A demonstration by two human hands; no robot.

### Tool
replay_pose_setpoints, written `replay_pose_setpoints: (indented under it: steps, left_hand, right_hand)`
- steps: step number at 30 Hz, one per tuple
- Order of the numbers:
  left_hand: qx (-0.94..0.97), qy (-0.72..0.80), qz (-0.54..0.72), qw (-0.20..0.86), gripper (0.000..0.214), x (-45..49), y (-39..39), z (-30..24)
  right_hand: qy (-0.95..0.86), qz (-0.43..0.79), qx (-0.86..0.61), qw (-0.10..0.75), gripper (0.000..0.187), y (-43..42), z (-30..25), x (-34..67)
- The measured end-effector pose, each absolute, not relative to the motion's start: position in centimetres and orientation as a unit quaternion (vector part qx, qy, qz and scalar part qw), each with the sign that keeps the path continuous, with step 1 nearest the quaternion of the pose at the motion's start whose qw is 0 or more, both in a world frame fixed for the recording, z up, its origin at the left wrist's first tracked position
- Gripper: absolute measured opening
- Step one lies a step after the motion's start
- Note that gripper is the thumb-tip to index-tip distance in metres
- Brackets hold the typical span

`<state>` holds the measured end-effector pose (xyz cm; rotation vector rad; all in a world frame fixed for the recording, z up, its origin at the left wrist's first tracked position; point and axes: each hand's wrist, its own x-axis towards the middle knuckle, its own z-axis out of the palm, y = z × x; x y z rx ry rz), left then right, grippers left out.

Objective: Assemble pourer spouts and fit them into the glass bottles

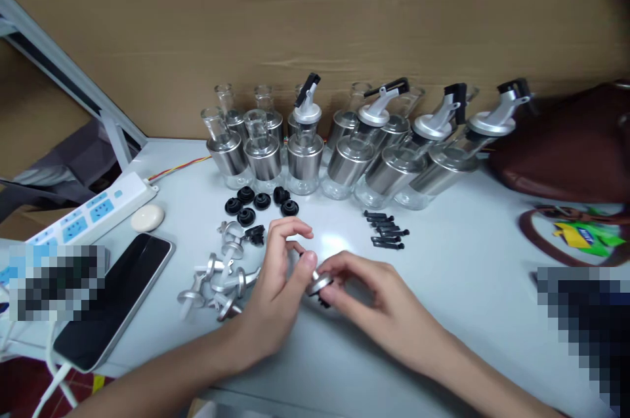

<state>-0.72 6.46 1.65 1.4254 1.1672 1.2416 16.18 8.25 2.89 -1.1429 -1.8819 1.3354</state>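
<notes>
Above the table's front half, my left hand (283,280) and my right hand (367,283) both grip a bottle pourer (319,283) with a silver disc and a black stopper underneath. Part of it is hidden by my fingers. Left of my hands lie several silver pourer spouts (228,283) in a loose pile. Behind them sit black rubber stoppers (247,216). Slim black levers (386,231) lie in a small group to the right. Glass bottles with steel sleeves (305,162) stand in rows at the back, and some carry a pourer with a black lever (381,106).
A white power strip (93,211), a round white object (147,217) and a phone with a cable (115,300) lie on the left. At the right are a brown bag (566,149) and a yellow-green packet (585,234). Cardboard (315,18) stands behind the table.
</notes>
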Motion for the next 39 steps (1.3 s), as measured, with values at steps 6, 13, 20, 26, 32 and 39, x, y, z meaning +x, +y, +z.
replay_pose_setpoints:
  steps: [6, 13, 20, 26, 32, 39]
  left_hand:
    - [0.594, 0.44, 0.459, 0.492, 0.029, -0.5, 6.4, 1.8]
    - [0.564, 0.419, 0.444, 0.556, 0.023, -0.2, 6.6, 2.4]
    - [0.486, 0.421, 0.472, 0.603, 0.024, -0.3, 7.0, 2.6]
    - [0.491, 0.397, 0.439, 0.639, 0.019, -0.7, 6.8, 2.7]
    - [0.464, 0.403, 0.434, 0.66, 0.015, -0.7, 6.8, 2.4]
    - [0.458, 0.394, 0.415, 0.68, 0.016, -0.6, 6.9, 2.8]
  right_hand:
    - [-0.511, 0.625, -0.441, 0.392, 0.036, 9.3, 3.0, 16.7]
    - [-0.523, 0.633, -0.439, 0.365, 0.036, 8.7, 2.9, 16.5]
    - [-0.627, 0.551, -0.427, 0.348, 0.022, 8.3, 2.8, 16.6]
    - [-0.653, 0.516, -0.454, 0.32, 0.021, 8.3, 3.4, 16.6]
    - [-0.644, 0.529, -0.455, 0.314, 0.028, 8.6, 3.6, 16.7]
    - [-0.629, 0.582, -0.432, 0.28, 0.026, 8.5, 3.6, 16.8]
